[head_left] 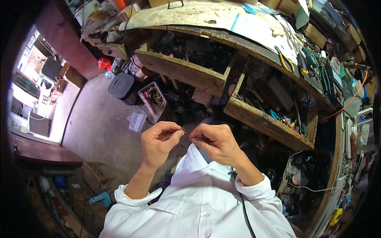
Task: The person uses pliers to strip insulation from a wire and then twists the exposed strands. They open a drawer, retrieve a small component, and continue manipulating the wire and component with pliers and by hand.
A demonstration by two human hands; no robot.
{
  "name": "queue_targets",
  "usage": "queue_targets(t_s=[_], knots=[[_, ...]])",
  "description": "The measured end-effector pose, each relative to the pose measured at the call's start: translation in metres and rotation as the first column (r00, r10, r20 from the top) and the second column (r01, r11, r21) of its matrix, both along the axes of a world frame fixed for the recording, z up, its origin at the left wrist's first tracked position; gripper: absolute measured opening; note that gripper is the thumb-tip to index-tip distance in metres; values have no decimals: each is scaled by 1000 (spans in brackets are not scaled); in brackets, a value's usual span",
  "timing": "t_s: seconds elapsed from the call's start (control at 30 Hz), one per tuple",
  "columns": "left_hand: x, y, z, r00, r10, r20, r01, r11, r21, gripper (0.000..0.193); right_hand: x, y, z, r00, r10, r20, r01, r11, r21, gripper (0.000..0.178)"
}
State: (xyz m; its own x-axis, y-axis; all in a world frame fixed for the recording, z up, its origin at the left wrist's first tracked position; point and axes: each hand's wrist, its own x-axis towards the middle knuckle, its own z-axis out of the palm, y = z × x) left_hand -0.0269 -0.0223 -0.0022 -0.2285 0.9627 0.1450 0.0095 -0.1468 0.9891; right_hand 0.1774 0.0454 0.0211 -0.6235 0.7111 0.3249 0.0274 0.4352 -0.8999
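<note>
My left hand [159, 142] and my right hand [216, 142] are raised in front of my white shirt, fingertips only a short gap apart. A thin yellowish wire [185, 132] spans that gap. Between thumb and forefinger, my left hand pinches one end, where a tiny dark piece shows; its kind is too small to make out. The fingertips of my right hand are closed on the wire's other end. Both sleeves are rolled back to the forearms.
Ahead stands a worn wooden workbench [186, 18] with two pulled-out drawers, the right drawer [270, 121] holding tools. Yellow-handled pliers [284, 60] lie on the bench. A black bin [121, 85] and an open box [159, 113] stand on the floor. A wooden stool [96, 176] is at left.
</note>
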Motion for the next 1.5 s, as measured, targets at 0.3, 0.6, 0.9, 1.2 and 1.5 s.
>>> queue_targets(t_s=[0.3, 0.6, 0.9, 1.2, 1.5], knots=[[-3, -1, 11, 981, -192, -36, 194, 979, 65, 16, -5, 15, -23, 982, -156, -110, 115, 943, -313, 9], [6, 3, 10, 989, 12, -146, -2, 998, 63, 16, 16, -3, -3, 993, 51, -108, -58, 996, -71, 9], [3, 8, 17, 963, -269, -13, 269, 960, 80, 16, 14, 10, -31, 976, -216, -36, 190, 917, -351, 9], [10, 10, 23, 990, -128, -60, 128, 992, 1, 15, 5, 4, -2, 973, -213, -92, 229, 946, 231, 22], [16, 5, 22, 982, 0, -190, 20, 994, 106, 13, -7, -7, -9, 976, -175, -126, 192, 972, 138, 11]])
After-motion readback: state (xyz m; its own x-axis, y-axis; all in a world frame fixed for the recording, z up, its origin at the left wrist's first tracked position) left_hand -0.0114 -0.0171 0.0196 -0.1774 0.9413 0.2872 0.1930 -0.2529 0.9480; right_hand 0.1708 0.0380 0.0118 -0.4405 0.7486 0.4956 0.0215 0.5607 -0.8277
